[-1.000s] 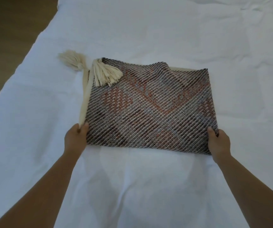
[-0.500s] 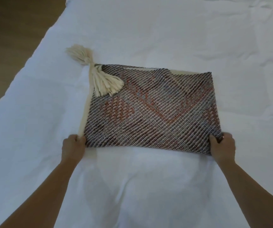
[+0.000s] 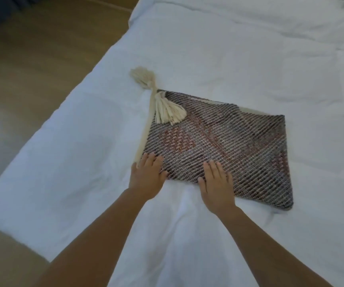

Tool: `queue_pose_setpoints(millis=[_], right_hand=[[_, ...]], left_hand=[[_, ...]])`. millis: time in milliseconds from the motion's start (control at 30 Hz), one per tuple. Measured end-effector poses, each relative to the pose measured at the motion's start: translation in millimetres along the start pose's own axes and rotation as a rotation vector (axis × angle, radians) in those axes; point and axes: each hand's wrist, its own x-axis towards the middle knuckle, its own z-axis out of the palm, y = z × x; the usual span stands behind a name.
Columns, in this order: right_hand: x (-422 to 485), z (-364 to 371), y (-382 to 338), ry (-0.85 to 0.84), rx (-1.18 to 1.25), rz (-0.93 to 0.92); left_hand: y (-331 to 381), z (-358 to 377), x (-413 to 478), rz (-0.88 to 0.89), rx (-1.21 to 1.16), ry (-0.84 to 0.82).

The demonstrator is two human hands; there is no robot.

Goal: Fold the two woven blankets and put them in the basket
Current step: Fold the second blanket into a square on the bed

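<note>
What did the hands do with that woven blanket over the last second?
Both hands let go of the near corners they gripped. The right hand moved inward along the near edge toward the left hand, and both now lie flat on the woven blanket. The blanket stayed folded on the white bed, tassels at its far left corner.

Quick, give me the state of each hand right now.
Left hand: open, fingers flat on the blanket.
Right hand: open, also flat on the blanket.
</note>
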Motion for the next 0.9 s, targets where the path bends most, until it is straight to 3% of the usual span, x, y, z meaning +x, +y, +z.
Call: queue_pose_setpoints(millis=[300,467,900], right_hand=[[-29.2,-52.3,-192.5,0.093,0.048,-0.118],[-47.9,-73.3,-285.0,0.149,0.052,-0.063],[-6.5,-89.9,-365.6,0.256,0.188,0.31]], left_hand=[[-117.8,-101.3,-76.8,0.092,-0.004,-0.009],[-197.3,-157.0,-108.3,0.209,0.098,-0.04],[-237.2,-261.9,-61.1,0.548,0.132,-0.089]])
